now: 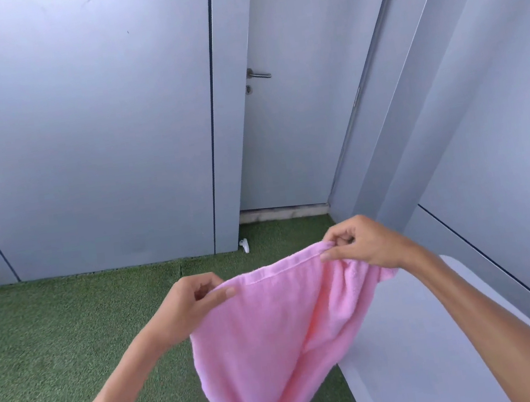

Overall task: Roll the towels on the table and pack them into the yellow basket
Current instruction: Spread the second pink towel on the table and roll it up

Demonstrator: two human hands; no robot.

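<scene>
A pink towel [274,329] hangs in the air in front of me, stretched along its top edge between both hands. My left hand [189,300] pinches the towel's left top corner between thumb and fingers. At the right top corner, my right hand [361,245] pinches the hem. The cloth droops down and runs out of view at the bottom. The white table [421,332] lies under my right arm at the lower right. No yellow basket is in view.
Green artificial grass [56,349] covers the floor on the left and ahead. Grey wall panels [78,142] stand behind, with a grey door [287,129] and its metal handle [258,74]. A small white object [244,245] lies at the wall's foot.
</scene>
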